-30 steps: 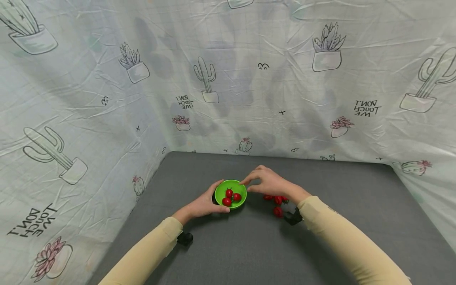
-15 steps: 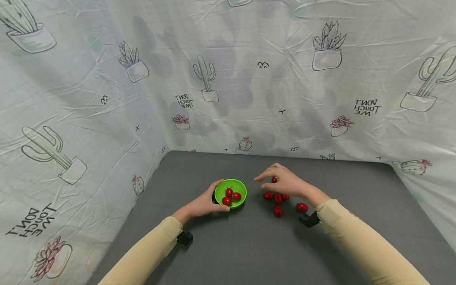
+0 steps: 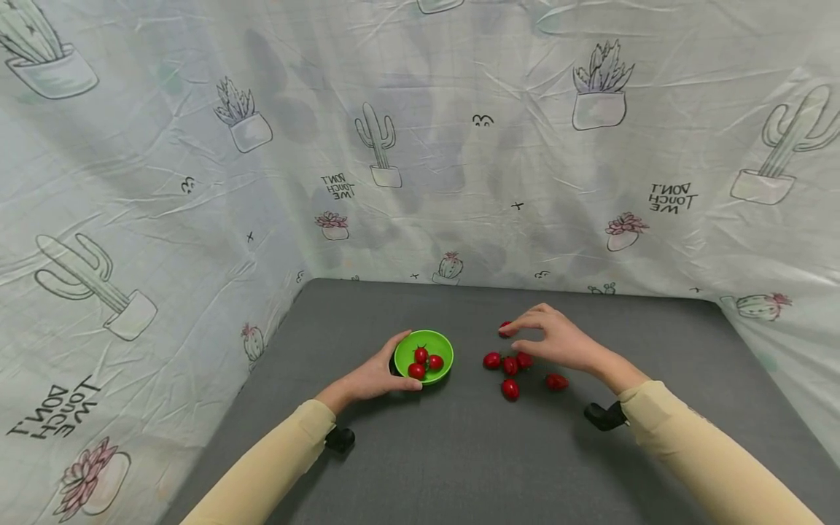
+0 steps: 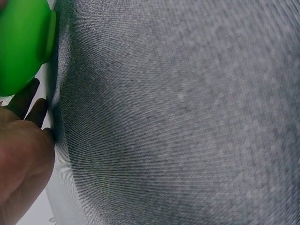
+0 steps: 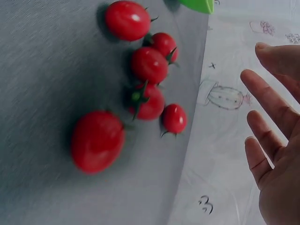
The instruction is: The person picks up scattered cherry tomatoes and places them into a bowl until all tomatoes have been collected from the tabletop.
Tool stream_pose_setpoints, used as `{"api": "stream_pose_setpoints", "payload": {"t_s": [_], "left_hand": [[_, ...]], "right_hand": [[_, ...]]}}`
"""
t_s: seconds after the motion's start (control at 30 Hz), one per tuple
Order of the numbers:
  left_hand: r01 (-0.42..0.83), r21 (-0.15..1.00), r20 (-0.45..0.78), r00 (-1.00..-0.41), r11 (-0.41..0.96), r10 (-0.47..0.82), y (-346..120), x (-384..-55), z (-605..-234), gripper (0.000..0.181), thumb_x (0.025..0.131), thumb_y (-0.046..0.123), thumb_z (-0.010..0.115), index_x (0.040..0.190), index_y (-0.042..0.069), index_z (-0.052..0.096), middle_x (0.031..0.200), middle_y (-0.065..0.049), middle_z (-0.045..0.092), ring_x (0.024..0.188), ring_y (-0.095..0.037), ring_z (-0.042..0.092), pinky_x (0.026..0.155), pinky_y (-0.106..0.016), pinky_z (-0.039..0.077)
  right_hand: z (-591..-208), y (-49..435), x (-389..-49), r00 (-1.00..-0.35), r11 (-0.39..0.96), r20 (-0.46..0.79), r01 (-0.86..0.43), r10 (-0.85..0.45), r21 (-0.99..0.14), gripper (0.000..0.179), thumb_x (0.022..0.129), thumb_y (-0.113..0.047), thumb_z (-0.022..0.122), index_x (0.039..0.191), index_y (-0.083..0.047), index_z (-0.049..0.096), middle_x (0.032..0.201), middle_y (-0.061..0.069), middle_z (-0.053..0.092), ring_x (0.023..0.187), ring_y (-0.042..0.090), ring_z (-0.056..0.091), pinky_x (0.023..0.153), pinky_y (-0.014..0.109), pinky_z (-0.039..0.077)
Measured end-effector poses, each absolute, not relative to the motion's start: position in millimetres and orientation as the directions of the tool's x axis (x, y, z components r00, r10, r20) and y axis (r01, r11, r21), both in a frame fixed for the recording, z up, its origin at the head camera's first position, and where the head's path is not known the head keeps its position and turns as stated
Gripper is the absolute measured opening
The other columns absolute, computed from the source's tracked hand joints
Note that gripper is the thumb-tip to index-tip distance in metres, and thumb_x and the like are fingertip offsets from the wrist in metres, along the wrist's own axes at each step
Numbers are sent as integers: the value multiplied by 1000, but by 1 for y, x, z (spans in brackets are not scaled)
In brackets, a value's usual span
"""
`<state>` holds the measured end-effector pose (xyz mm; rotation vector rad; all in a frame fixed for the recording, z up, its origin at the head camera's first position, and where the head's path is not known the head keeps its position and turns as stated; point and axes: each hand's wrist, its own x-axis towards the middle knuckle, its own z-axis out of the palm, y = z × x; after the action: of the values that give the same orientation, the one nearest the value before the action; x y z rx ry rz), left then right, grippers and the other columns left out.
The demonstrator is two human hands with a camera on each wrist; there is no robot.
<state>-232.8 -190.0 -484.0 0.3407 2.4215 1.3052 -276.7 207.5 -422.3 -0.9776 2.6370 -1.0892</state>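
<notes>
The person's left hand (image 3: 374,375) holds a green bowl (image 3: 433,341) on the gray table (image 3: 420,459), thumb at the near side and fingers round the far left side. Three red cherry tomatoes (image 3: 416,371) sit inside it. To the right, six loose cherry tomatoes (image 3: 510,389) lie on the table, one farther back. The right hand (image 3: 558,339) hangs above them, its fingers spread and its thumb apart.

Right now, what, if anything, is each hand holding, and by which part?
The left hand holds the green bowl by its outer side, on the left. The right hand holds nothing; its fingers are spread near the loose tomatoes.
</notes>
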Motion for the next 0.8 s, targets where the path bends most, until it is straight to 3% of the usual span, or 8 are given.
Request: {"api": "stream_pose_setpoints", "payload": {"t_s": [0.23,0.53,0.8], "left_hand": [[35,839,-206,-904,543,376,-189,-232,-482,104,85,46,84,165,29,18,166,-8,24,150,-31,26,115,-60,28],[54,854,-191,-893,517,408,-190,-234,-483,107,86,43,83,165,23,15,166,-8,22,151,-29,25,115,-58,28],[49,853,-193,-896,520,400,-190,-235,-485,107,86,43,84,165,25,16,166,-6,23,151,-28,25,115,-58,28]], "right_hand": [[-427,228,-270,-796,554,153,-530,-585,-641,29,97,-29,74,125,-22,74,119,-7,69,123,26,47,93,57,44],[-437,249,-260,-825,594,97,-477,-557,-648,31,97,-33,75,127,-26,73,124,-9,68,123,25,48,96,60,43],[-447,265,-250,-819,598,105,-493,-564,-631,37,98,-26,73,133,-16,70,119,-3,71,120,26,51,94,59,44]]}}
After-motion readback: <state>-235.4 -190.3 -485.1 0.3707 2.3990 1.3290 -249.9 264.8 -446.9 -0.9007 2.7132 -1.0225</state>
